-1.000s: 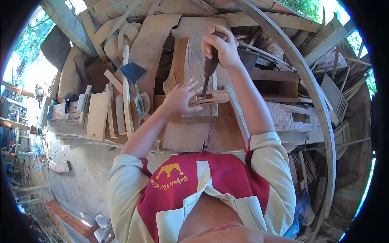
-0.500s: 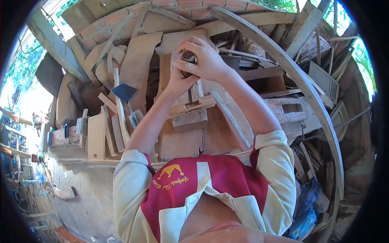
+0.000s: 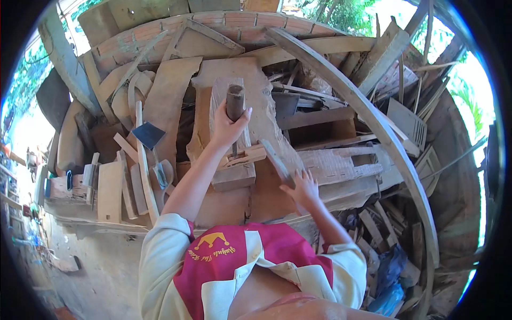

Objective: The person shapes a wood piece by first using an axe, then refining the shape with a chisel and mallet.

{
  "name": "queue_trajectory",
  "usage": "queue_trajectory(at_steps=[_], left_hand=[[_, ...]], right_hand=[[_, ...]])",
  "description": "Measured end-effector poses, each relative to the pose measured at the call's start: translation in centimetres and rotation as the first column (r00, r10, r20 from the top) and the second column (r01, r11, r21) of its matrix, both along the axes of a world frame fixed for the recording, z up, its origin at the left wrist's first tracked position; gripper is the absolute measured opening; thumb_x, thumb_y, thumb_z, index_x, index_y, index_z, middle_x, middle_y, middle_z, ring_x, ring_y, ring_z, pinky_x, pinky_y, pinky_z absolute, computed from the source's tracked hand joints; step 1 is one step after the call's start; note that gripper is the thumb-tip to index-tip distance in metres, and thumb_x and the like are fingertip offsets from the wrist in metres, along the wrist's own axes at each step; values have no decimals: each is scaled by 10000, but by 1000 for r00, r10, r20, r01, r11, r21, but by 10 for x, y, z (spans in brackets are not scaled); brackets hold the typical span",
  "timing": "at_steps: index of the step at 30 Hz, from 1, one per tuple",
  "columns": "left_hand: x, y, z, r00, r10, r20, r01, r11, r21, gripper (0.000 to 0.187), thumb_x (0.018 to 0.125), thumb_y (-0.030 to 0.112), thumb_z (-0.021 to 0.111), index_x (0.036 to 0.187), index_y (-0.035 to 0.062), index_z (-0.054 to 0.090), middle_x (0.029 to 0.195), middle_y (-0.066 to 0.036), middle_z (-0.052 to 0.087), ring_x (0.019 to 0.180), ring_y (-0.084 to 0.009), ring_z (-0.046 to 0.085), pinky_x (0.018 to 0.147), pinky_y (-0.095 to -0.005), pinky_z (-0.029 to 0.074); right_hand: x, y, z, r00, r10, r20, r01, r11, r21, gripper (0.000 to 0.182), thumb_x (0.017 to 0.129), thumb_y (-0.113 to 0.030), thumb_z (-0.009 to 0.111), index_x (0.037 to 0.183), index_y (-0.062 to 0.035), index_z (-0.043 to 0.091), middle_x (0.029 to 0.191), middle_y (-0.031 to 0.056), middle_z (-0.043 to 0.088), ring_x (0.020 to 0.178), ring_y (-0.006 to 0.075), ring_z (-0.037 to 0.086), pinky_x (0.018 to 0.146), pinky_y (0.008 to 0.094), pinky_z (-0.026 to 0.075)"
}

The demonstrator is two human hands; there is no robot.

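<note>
My left hand point(image 3: 229, 127) is wrapped round the thick dark handle of a chisel point(image 3: 235, 101), held upright. Its narrow blade runs down to a small pale wooden piece point(image 3: 250, 155) with a cut-out. That piece lies on a wooden block point(image 3: 234, 178) in front of my chest. To the right, my right hand point(image 3: 302, 190) is open with its fingers spread, over the near end of a narrow board point(image 3: 274, 158) that slants across the bench.
A long curved beam point(image 3: 373, 104) arches over the right side. Upright offcuts point(image 3: 110, 192) and a dark square blade point(image 3: 148, 135) stand at left. Scrap wood point(image 3: 384, 224) and a blue plastic bag point(image 3: 386, 300) lie low at right. A brick wall point(image 3: 240, 21) closes the back.
My right hand has left the top of the chisel and come down to the right, opening over the narrow board. My left hand still grips the chisel; the view has shifted slightly.
</note>
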State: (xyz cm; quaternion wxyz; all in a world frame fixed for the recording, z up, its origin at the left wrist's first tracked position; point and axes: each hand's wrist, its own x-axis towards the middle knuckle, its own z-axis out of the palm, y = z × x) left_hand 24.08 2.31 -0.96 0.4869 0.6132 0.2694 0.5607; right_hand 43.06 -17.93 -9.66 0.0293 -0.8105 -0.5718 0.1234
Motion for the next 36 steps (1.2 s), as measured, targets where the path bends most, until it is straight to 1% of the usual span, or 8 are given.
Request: queue_trajectory(at_steps=[8,15,19,21,28,31,33,36], left_hand=[[12,-4,6,995,13,-96,-15,1000,-21,243,736,173,667,825,28,493,666,15,448,601,-78,395,531,-252,354],[11,-7,6,994,31,-103,-25,998,57,248,727,186,669,783,21,493,629,5,444,586,-85,387,526,-258,352],[11,-12,13,990,60,-131,-47,994,97,252,722,186,671,775,17,491,616,0,441,579,-91,384,521,-263,351],[12,-12,16,991,55,-118,-44,995,86,251,722,185,670,773,17,491,612,-2,438,577,-92,382,519,-264,350],[15,-11,18,985,92,-144,-91,996,19,252,722,181,666,785,14,489,606,-7,439,567,-99,377,507,-265,348],[15,-12,18,981,111,-157,-97,991,94,253,718,175,666,801,13,490,607,-14,459,568,-98,390,508,-267,359],[16,-13,18,984,88,-156,-76,994,79,247,714,168,663,803,13,491,608,-20,469,572,-96,397,513,-266,364],[20,-13,15,991,68,-114,-60,996,72,231,709,154,655,802,16,496,609,-28,483,578,-94,412,523,-265,372]], right_hand=[[-15,-25,-46,998,1,64,-8,995,104,686,763,-429,578,1234,26,372,1314,193,362,1253,314,307,963,474,321],[39,0,17,961,-28,-276,28,1000,-3,508,863,-354,477,1212,1,383,866,220,612,793,331,608,729,415,469],[63,17,63,338,-72,-938,254,967,17,607,775,-257,642,1240,18,365,954,166,582,757,198,602,624,338,507],[58,29,94,268,28,-963,208,974,87,704,720,-185,698,1276,17,314,986,153,559,752,204,607,612,322,513],[55,89,175,327,393,-860,405,764,503,699,731,-133,647,1292,-10,249,972,165,548,738,215,603,649,321,511],[50,105,195,645,510,-568,343,471,813,716,725,-94,640,1308,-19,232,1019,187,539,780,226,600,670,334,510],[46,106,198,951,295,88,-199,370,907,706,725,-65,627,1319,-43,246,1044,205,535,848,228,598,702,337,502],[46,93,219,850,380,365,-525,653,545,716,685,-94,642,1312,-86,295,1101,155,521,907,283,582,746,373,496]])
